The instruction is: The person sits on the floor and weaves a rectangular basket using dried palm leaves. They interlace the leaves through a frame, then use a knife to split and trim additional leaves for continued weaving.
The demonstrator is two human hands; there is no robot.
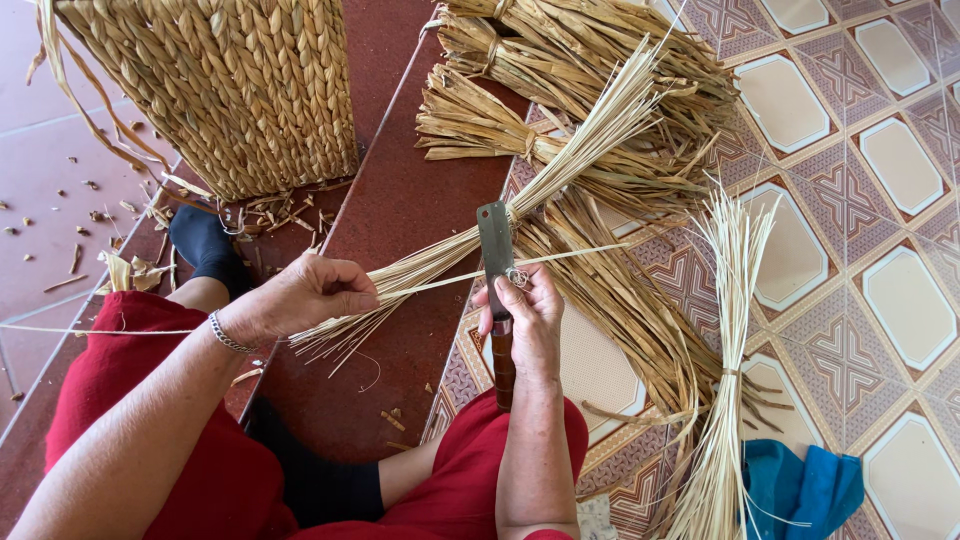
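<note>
The left hand (300, 300) has its grip closed around the thin end of a straw bundle (560, 170). The right hand (530, 320) has its grip tight on a knife (497, 290), blade up, with one straw pinched at the blade. The bundle lies slanting over the floor (880, 260), from the left hand up past the knife. More bundles (560, 60) lie behind it. A woven basket (220, 90) stands to its left. A blue cloth (800, 485) lies to its lower right.
</note>
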